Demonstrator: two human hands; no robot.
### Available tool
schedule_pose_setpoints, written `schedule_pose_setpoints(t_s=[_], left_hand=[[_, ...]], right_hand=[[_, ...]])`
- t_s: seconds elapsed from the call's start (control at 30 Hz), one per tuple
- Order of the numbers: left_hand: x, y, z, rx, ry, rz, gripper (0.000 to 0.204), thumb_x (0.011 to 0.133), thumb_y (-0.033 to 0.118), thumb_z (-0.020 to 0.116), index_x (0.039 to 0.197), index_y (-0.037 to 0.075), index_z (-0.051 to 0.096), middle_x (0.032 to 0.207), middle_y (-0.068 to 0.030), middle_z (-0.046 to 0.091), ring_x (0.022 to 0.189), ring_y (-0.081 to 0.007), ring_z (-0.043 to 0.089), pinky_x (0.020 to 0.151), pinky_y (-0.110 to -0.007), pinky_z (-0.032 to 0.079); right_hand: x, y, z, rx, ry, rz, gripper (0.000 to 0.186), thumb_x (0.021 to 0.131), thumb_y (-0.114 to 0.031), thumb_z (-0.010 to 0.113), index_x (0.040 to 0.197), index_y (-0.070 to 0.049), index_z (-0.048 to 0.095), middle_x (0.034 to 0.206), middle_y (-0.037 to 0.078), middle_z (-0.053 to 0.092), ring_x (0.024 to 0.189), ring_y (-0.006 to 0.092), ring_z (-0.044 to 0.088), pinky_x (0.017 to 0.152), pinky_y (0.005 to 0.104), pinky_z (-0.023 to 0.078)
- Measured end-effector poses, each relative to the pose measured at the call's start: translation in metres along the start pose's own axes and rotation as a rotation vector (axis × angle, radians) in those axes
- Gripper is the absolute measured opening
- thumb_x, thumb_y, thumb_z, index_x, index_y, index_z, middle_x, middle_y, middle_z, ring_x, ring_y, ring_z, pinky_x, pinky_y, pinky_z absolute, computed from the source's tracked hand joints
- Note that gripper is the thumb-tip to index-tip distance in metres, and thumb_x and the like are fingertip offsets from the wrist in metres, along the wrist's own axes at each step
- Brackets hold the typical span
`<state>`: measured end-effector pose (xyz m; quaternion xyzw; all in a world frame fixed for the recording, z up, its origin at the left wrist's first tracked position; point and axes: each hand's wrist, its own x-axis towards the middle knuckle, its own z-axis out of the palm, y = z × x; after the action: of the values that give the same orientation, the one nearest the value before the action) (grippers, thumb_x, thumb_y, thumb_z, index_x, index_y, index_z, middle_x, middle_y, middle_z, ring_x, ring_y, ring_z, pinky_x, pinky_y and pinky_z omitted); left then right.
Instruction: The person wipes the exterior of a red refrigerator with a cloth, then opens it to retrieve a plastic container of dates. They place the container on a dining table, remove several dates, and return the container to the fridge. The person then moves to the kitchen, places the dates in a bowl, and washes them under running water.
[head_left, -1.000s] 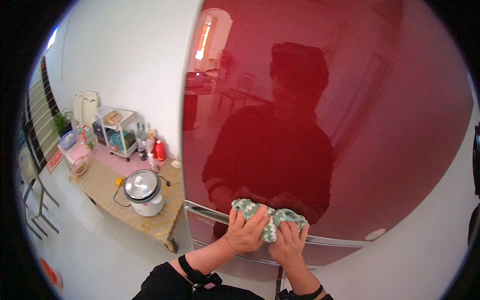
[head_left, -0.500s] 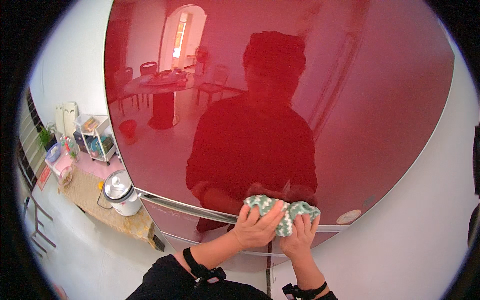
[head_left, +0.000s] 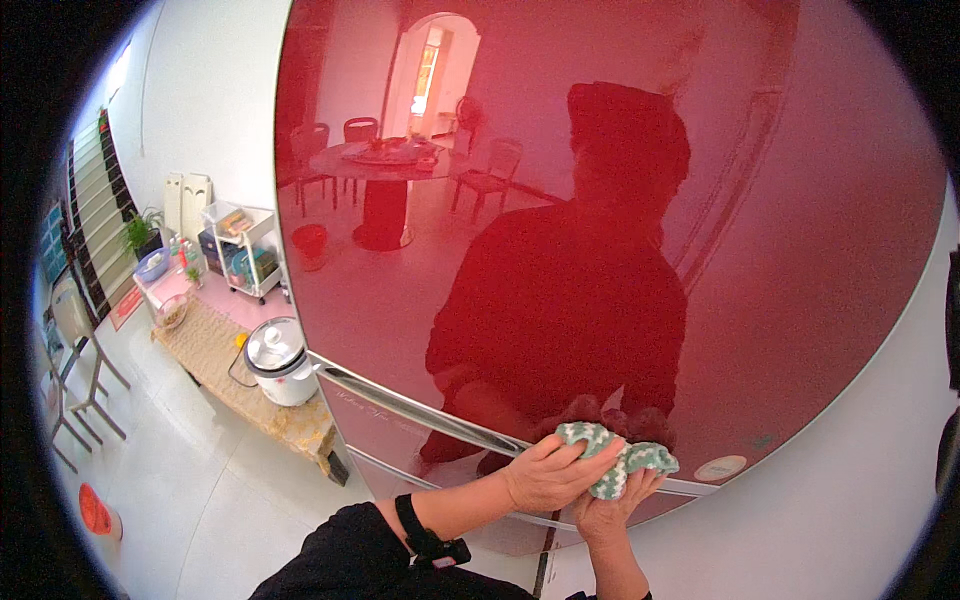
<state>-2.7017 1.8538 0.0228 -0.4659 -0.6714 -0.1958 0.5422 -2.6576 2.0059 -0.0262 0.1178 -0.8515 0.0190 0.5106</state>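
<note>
A green-and-white patterned cloth [head_left: 608,484] is bunched up against the lower part of a glossy red refrigerator door [head_left: 360,300]. My left hand [head_left: 555,475] grips its left side, fingers bent over the fabric. On the right part of the same cloth, my right hand [head_left: 605,508] is closed, with the fingertips pointing up. Both hands are close together, near the right end of the silver handle strip [head_left: 420,408] that runs below the upper door. Part of the cloth is hidden under my fingers.
Left of the refrigerator, a low table [head_left: 235,365] with a tan cover carries a white rice cooker [head_left: 283,378]. Behind it are a small white cart [head_left: 240,255] and a potted plant [head_left: 142,235]. A red bucket [head_left: 97,512] and chairs [head_left: 92,395] stand on the floor.
The view has shifted, so refrigerator and table appear further right. Both hands still hold the cloth; they sit slightly lower and further right in the picture, staying near the handle strip.
</note>
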Motion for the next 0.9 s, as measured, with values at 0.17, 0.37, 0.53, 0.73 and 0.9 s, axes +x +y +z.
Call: schedule_pose_setpoints(t_s=[0.17,0.37,0.53,0.73,0.9], left_hand=[[-0.005,-0.01,-0.012,-0.02,-0.063,0.035,0.042,0.075,0.017,0.049,0.114,0.001,0.05,0.128,-0.0059,0.044,0.099,-0.0187,0.043,0.082,-0.028,0.036],[0.005,-0.024,-0.055,0.011,-0.024,0.015,0.038,0.066,0.02,0.055,0.101,0.006,0.062,0.121,-0.0003,0.05,0.09,-0.0166,0.043,0.073,-0.026,0.039],[0.016,-0.04,-0.106,0.04,-0.071,-0.028,0.04,0.07,0.018,0.053,0.109,0.006,0.057,0.125,-0.0013,0.046,0.099,-0.0169,0.043,0.086,-0.028,0.037],[0.005,-0.078,-0.154,0.042,-0.101,-0.104,0.039,0.071,0.016,0.054,0.109,0.006,0.057,0.124,-0.0015,0.047,0.1,-0.017,0.046,0.089,-0.03,0.039],[-0.011,-0.11,-0.182,0.081,-0.039,-0.12,0.035,0.07,0.014,0.055,0.103,0.006,0.06,0.122,-0.0023,0.048,0.096,-0.019,0.048,0.083,-0.031,0.041]], right_hand=[[0.001,-0.01,0.001,-0.012,-0.045,-0.042,0.066,0.082,-0.029,0.05,0.137,-0.009,0.018,0.142,0.017,0.007,0.133,0.0362,-0.001,0.099,0.0614,0.001],[0.018,-0.036,-0.018,0.019,-0.163,-0.087,0.076,0.078,-0.031,0.055,0.137,-0.009,0.013,0.142,0.019,0.007,0.132,0.0384,-0.003,0.098,0.0625,-0.002],[0.051,-0.068,-0.036,0.053,-0.163,-0.154,0.078,0.077,-0.031,0.057,0.138,-0.009,0.013,0.143,0.019,0.005,0.132,0.04,-0.003,0.097,0.0633,-0.003],[0.093,-0.125,-0.037,0.047,-0.224,-0.197,0.069,0.076,-0.031,0.058,0.129,0.0,0.026,0.131,0.024,0.022,0.125,0.0433,0.016,0.096,0.0646,0.001],[0.13,-0.169,-0.04,0.063,-0.34,-0.208,0.053,0.074,-0.029,0.058,0.112,0.005,0.042,0.117,0.023,0.035,0.116,0.0421,0.028,0.094,0.0664,0.006]])
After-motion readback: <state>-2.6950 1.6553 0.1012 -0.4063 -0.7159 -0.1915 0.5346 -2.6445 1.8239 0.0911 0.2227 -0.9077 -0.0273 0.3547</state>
